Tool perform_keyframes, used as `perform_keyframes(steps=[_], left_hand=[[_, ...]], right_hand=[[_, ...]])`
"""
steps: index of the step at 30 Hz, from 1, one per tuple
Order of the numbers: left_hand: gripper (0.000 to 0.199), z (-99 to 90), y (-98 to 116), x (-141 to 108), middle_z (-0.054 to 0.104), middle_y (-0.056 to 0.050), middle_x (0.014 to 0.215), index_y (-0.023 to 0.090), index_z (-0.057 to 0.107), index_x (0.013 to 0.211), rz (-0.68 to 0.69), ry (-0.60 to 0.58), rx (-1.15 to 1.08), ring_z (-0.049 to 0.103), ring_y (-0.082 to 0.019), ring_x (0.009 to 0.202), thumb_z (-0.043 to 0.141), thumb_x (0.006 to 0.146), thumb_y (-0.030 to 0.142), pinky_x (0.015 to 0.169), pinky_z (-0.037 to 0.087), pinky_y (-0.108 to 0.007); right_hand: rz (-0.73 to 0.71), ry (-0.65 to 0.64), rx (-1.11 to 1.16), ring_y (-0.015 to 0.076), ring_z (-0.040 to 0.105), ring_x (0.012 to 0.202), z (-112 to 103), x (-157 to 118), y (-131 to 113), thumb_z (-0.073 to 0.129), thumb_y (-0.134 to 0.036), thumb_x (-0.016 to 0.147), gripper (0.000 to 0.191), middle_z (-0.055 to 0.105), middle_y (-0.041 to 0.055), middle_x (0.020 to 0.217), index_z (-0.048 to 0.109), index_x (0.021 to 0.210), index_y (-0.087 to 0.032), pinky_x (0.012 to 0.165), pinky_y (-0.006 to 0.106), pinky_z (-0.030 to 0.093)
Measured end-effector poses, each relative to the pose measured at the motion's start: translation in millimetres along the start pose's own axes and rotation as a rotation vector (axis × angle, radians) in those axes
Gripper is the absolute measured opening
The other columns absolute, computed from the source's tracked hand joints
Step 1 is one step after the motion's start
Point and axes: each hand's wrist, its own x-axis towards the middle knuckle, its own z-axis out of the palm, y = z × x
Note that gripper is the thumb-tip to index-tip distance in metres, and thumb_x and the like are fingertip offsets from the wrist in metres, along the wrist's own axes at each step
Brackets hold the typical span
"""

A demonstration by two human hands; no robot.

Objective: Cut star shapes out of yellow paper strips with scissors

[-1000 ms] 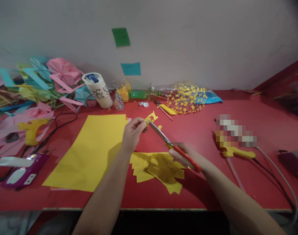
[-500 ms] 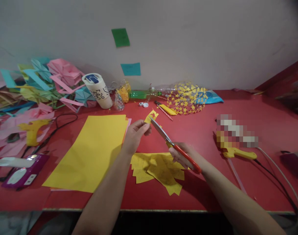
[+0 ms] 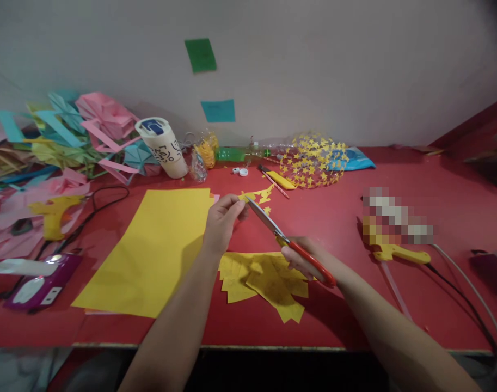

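My left hand (image 3: pixel 226 219) pinches a small piece of yellow paper near the middle of the table. Red-handled scissors (image 3: pixel 307 259) are gripped in my right hand (image 3: pixel 299 256), their blades pointing up and left to the paper at my left fingertips. A yellow paper scrap with star-shaped cutouts (image 3: pixel 264 194) lies just beyond the blade tips, beside a small cut star (image 3: pixel 267 210). Below my hands, several yellow paper strips (image 3: pixel 272 283) overlap on the red table (image 3: pixel 333 218). Left of them rests a stack of large yellow sheets (image 3: pixel 150 250).
Glue guns (image 3: pixel 56 215) (image 3: pixel 401 255) lie at both sides with cords. Behind are a white canister (image 3: pixel 162 147), a green bottle (image 3: pixel 232 154), a yellow cutter (image 3: pixel 281 180) and a star-covered ball (image 3: pixel 313 161). Folded coloured paper (image 3: pixel 105 117) fills the back left.
The paper scrap with star cutouts now extends farther right beyond the blades. A smaller piece shows at my left fingertips. The whole view has shifted slightly.
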Motion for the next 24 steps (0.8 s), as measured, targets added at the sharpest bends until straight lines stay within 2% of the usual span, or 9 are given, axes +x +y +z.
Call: perform_keyframes(steps=[9, 20, 24], left_hand=[[0.017, -1.5, 2.0, -1.0, 0.057, 0.002, 0.056, 0.02, 0.058, 0.061, 0.026, -0.01, 0.1, 0.052, -0.01, 0.054, 0.062, 0.073, 0.031, 0.057, 0.048, -0.025], [0.017, -2.1, 2.0, 0.3, 0.057, 0.002, 0.055, 0.02, 0.058, 0.06, 0.024, -0.007, 0.096, 0.052, -0.01, 0.053, 0.063, 0.071, 0.032, 0.056, 0.047, -0.025], [0.017, -2.2, 1.4, 0.1, 0.058, 0.002, 0.054, 0.02, 0.058, 0.06, 0.018, -0.008, 0.081, 0.052, -0.01, 0.053, 0.064, 0.071, 0.031, 0.055, 0.046, -0.025]], right_hand=[[-0.065, -0.021, -0.003, 0.0062, 0.033, 0.041, -1.1, -2.3, -3.6, 0.06, -0.073, 0.073, 0.057, 0.037, -0.0077, 0.049, 0.036, 0.061, -0.023, 0.038, 0.02, 0.028], [-0.032, -0.027, -0.014, 0.0056, 0.035, 0.037, -2.0, -2.3, -4.6, 0.06, -0.077, 0.072, 0.059, 0.037, -0.0089, 0.048, 0.037, 0.061, -0.023, 0.04, 0.023, 0.034], [-0.022, -0.051, 0.003, 0.0053, 0.035, 0.037, -2.7, -2.9, -5.1, 0.06, -0.075, 0.073, 0.058, 0.038, -0.0091, 0.049, 0.038, 0.063, -0.023, 0.038, 0.022, 0.033]])
